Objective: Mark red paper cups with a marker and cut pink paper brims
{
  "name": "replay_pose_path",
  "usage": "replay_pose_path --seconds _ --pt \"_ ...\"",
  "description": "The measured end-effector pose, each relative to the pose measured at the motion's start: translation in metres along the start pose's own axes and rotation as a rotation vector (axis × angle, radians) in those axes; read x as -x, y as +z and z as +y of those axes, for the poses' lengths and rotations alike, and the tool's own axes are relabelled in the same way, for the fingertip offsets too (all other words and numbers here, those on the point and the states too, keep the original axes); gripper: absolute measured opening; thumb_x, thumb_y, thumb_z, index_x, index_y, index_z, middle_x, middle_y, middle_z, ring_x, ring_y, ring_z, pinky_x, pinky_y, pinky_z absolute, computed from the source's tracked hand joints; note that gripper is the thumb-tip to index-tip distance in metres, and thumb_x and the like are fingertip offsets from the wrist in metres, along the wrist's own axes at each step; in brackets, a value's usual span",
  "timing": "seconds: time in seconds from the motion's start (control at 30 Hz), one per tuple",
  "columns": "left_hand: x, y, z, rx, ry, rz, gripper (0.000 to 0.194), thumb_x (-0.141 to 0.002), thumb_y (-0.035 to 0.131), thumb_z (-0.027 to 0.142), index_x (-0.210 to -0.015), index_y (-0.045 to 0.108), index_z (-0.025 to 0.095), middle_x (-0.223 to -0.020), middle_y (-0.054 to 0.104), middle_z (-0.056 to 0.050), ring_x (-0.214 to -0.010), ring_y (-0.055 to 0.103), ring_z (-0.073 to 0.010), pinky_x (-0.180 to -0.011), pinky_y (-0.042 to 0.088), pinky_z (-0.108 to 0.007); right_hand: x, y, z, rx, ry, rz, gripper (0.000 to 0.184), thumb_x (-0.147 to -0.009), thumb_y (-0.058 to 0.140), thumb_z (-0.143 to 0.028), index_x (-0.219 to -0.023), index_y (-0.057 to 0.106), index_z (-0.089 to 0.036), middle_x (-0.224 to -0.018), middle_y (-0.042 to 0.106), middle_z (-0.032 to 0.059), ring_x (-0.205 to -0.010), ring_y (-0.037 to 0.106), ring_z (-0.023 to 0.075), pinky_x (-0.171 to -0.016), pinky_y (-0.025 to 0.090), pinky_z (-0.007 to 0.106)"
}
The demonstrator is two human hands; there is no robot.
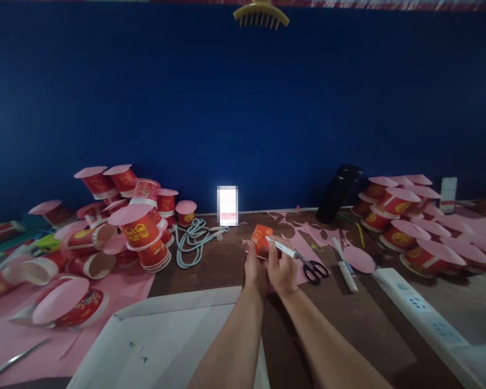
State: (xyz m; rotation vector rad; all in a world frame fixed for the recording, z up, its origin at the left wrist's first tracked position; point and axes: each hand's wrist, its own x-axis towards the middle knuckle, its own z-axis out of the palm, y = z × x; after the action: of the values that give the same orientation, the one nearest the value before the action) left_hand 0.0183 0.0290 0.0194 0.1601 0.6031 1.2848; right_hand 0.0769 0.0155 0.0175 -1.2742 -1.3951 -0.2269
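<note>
My left hand (254,273) is closed round a red paper cup (261,239) with gold print, above the middle of the brown table. My right hand (284,274) grips a slim white pen-like tube (282,247), its tip against or very near the cup's side. Whether the tip touches the cup I cannot tell. Just right of my right hand lie black-handled scissors (312,270) on a piece of pink paper (305,248). The lower part of the cup is hidden by my fingers.
Red cups with pink paper discs are piled at left (140,227) and right (397,202). A white box lid (178,335) lies front left, a power strip (421,308) at right. A black bottle (338,194), a phone (227,206) and a coiled cable (192,243) stand or lie behind.
</note>
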Motion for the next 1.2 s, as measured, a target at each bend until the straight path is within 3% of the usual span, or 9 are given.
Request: replay_pose_path --seconds 0.5,1.2 --pt "0.0021 0.0005 0.0031 -0.056 0.031 0.072 0.047 -0.078 0.06 0.054 -0.089 0.069 0.009 -0.089 0.07 -0.011 -0.083 0.067 -0.0205 -0.084 0.051 -0.033 -0.0006 -0.0015 -0.0032 -0.013 -0.005 -0.021 0.019 -0.092 0.046 -0.025 -0.099 0.061 -0.017 -0.095 0.068 0.0106 -0.092 0.063 0.02 -0.085 0.051 0.037" --pt "0.0021 -0.0008 0.0035 -0.049 0.013 0.04 0.052 -0.075 0.059 0.059 -0.088 0.068 0.009 -0.085 0.069 -0.011 -0.079 0.067 -0.0212 -0.082 0.05 -0.034 0.003 -0.0008 -0.0037 0.004 0.024 -0.066 0.02 -0.092 0.045 -0.026 -0.097 0.061 -0.016 -0.094 0.067 0.0109 -0.093 0.063 0.0208 -0.081 0.051 0.035"
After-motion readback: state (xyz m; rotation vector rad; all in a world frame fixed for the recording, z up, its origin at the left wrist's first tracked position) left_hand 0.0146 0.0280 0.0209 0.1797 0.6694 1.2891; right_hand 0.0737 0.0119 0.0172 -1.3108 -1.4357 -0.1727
